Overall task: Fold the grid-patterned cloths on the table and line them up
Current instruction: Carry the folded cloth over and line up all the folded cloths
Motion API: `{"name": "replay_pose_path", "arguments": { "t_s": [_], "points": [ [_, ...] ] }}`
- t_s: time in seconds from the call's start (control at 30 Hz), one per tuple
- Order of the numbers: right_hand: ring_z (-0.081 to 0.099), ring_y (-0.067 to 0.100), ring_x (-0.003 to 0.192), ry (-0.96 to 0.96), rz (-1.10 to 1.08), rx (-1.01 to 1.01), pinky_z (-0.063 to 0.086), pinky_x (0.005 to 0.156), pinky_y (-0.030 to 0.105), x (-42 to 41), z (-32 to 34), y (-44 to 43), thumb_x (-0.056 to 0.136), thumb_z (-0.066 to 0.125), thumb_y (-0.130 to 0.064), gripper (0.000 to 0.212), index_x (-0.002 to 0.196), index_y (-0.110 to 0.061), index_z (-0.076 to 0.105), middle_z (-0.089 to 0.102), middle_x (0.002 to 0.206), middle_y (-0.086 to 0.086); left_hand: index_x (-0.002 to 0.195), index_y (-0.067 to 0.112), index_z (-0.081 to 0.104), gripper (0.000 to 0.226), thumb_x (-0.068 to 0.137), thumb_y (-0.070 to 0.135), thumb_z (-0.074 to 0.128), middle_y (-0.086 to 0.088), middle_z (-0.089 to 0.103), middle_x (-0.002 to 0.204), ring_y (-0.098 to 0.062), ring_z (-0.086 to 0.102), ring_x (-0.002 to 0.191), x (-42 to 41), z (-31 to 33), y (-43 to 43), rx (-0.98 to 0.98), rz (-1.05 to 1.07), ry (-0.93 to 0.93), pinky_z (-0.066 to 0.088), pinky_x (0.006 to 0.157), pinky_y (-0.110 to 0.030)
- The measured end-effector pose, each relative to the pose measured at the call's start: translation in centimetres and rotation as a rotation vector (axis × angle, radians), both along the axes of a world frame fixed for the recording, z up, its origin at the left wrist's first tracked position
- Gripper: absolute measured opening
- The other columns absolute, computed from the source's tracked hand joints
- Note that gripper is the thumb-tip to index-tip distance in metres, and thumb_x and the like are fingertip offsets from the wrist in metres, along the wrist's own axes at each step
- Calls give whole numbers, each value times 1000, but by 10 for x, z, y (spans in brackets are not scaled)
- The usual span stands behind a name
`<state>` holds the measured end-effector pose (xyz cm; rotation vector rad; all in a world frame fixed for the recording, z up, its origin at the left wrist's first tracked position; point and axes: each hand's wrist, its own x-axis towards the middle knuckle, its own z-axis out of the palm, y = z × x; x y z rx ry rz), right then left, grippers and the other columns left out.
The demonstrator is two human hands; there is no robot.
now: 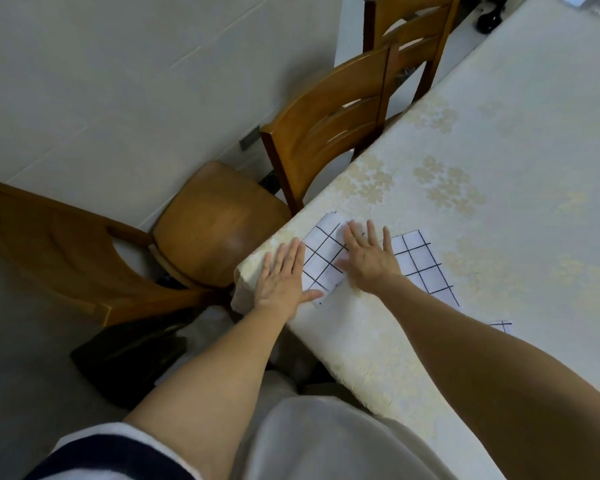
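At the far left we saw a wooden chair [49,244] turned away from the desk, its seat [219,220] close to the desk's corner, and behind it a second chair [329,133] pushed in against the desk's long edge. Our left hand [284,275] lay flat on the corner of the desk [499,150], fingers [288,252] straight and together, grasping nothing, with the thumb reaching onto the near edge of the folded grid cloth [321,251]. That cloth, white with black lines, sat at the desk's near left corner between our two hands. Our right hand [368,258] pressed down on its right part, palm flat and fingers spread and released, holding nothing. Just to the right, partly under that hand's wrist, lay a second grid cloth [426,268], flat on the desk and touching or slightly overlapping the first; we could not tell which. Farther right and nearer to us, a small corner of a third grid cloth [501,326] showed from behind our right forearm. The desk itself wore a pale covering with a faint yellow flower pattern.
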<state>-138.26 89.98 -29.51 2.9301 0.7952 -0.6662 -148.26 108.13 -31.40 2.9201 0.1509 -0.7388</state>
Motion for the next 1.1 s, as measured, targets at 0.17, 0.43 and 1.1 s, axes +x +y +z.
{"name": "replay_pose_path", "arguments": {
  "t_s": [0.17, 0.43, 1.1],
  "points": [
    [33, 31, 143, -194, -431, 463, 27, 119, 45, -27, 20, -52, 100, 52, -39, 62, 153, -11, 34, 37, 156, 10, 162, 19, 13, 77, 102, 58, 40, -11, 15, 168, -30, 24, 150, -7, 28, -43, -174, 50, -362, 31, 119, -43],
    [39, 42, 139, -92, -630, 477, 32, 115, 46, -123, -13, -100, 100, 41, -27, 54, 143, 6, 44, 43, 148, 26, 137, 28, 53, 42, 96, 22, 60, -5, 72, 113, -23, 67, 107, 6, 32, -150, -894, 498, 103, 54, 96, -38],
    [39, 35, 138, -34, -798, 531, 38, 111, 44, -84, 6, -128, 98, 52, -21, 50, 147, -9, 44, 35, 154, 17, 73, 17, 49, 31, 101, 27, 57, -15, 66, 85, -34, 67, 86, 31, 15, -160, -701, 512, 110, 56, 77, -37]
  ]
}}
